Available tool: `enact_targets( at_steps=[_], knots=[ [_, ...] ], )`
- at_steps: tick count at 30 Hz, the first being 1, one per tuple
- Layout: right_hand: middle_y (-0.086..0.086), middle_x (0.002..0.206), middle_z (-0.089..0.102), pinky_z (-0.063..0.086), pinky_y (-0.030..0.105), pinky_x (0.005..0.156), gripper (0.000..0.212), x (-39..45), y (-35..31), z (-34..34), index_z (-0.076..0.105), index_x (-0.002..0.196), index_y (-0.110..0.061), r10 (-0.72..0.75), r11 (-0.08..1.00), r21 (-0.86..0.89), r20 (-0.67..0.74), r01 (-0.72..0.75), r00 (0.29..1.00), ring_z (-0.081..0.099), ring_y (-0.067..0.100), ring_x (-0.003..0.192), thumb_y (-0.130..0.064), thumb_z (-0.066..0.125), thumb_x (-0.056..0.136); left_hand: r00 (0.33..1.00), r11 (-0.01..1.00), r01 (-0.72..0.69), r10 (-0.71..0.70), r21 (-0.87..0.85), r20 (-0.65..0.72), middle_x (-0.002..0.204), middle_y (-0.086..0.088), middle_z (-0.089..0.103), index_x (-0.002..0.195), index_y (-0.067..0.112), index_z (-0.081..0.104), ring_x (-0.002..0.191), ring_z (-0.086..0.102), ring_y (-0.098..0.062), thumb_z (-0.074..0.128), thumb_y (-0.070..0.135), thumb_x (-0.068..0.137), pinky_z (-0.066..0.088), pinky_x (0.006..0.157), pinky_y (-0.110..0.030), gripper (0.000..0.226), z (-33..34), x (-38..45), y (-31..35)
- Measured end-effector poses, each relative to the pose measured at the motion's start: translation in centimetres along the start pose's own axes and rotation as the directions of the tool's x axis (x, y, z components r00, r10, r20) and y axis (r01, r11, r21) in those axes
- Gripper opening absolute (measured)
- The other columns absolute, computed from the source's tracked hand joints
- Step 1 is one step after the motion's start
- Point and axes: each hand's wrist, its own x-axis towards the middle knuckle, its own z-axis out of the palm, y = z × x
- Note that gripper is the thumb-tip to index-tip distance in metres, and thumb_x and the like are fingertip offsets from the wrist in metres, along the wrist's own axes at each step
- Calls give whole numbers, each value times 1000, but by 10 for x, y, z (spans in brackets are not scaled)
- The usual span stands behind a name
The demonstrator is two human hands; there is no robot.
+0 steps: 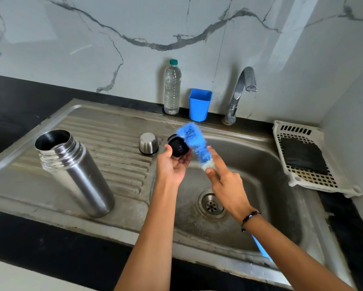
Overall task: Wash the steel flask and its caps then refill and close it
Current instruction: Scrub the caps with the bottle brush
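Observation:
The open steel flask (75,171) stands upright on the draining board, with no cap on its mouth. Its steel outer cap (148,143) sits mouth-down further back on the board. My left hand (172,164) holds the black inner cap (177,146) over the basin's left edge. My right hand (224,181) grips a blue bottle brush (194,143), index finger stretched along it. The blurred bristles touch the black cap. The brush's blue handle shows below my right wrist.
The steel sink (260,206) has its drain below my right hand. A curved tap (242,91) stands at the back with no water running. A clear water bottle (172,89) and blue cup (199,105) stand behind the sink. A white basket (310,162) holding a dark cloth lies right.

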Motion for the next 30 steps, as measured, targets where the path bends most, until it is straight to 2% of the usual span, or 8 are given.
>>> enact_targets(
  at_steps=[7, 10, 12, 15, 19, 22, 26, 30],
  knots=[
    [11, 76, 64, 48, 37, 67, 57, 5, 3, 2, 20, 147, -41, 69, 998, -6, 31, -69, 997, 61, 31, 68, -25, 43, 99, 998, 995, 56, -55, 80, -10, 94, -12, 62, 95, 7, 58, 83, 56, -23, 32, 31, 102, 41, 77, -34, 36, -6, 5, -4],
    [8, 66, 58, 48, 38, 63, 58, -5, -7, 5, 15, 147, -43, -40, 999, -25, 53, 41, 998, 59, 33, 62, -26, 43, 99, 999, 999, 38, -38, 6, 19, 98, -15, 63, 99, 7, 59, 90, 57, -28, 33, 21, 103, 43, 93, -42, 29, -2, 8, -3],
    [11, 70, 61, 50, 39, 66, 57, -5, -2, 8, 14, 147, -44, 4, 999, -44, 66, -1, 998, 60, 33, 65, -28, 42, 99, 999, 999, 37, -36, -21, 23, 100, -17, 63, 101, 5, 58, 94, 57, -30, 34, 18, 102, 40, 100, -44, 27, -2, 8, -5],
    [15, 81, 67, 52, 43, 72, 56, 5, 9, 0, 18, 146, -45, 87, 996, -3, 27, -87, 996, 62, 34, 71, -27, 43, 99, 999, 997, 49, -49, -52, 1, 98, -20, 60, 106, 1, 53, 91, 55, -31, 36, 15, 102, 41, 93, -41, 22, -7, 8, -4],
    [14, 77, 67, 51, 40, 66, 59, -3, 4, -1, 14, 144, -48, -56, 998, -35, 53, 58, 997, 60, 31, 63, -26, 44, 99, 1000, 1000, 15, -15, -11, 24, 98, -18, 61, 100, 4, 55, 90, 58, -30, 30, 13, 103, 44, 87, -42, 26, -4, 10, -2],
    [14, 77, 67, 52, 38, 70, 57, 4, 12, -2, 18, 145, -46, 49, 999, -14, 54, -49, 997, 61, 29, 65, -25, 44, 99, 999, 1000, 14, -15, 16, 46, 102, -19, 63, 113, 4, 54, 97, 59, -33, 29, 11, 102, 46, 85, -42, 28, -12, 11, 0],
    [10, 74, 66, 51, 36, 66, 57, 3, 12, -7, 18, 144, -47, -17, 1000, 12, 5, 17, 1000, 60, 26, 60, -26, 45, 98, 994, 997, 25, -32, 68, 101, 113, -19, 62, 122, 1, 54, 109, 57, -32, 37, 41, 100, 46, 93, -40, 48, -10, 10, 8],
    [13, 74, 64, 49, 36, 67, 57, 1, 13, 3, 16, 144, -49, 21, 1000, 0, 74, -21, 997, 60, 31, 64, -27, 43, 99, 994, 994, -7, -5, 111, 110, 110, -15, 62, 109, 4, 58, 100, 59, -27, 51, 27, 96, 48, 90, -36, 27, -9, 7, 5]
  ],
)
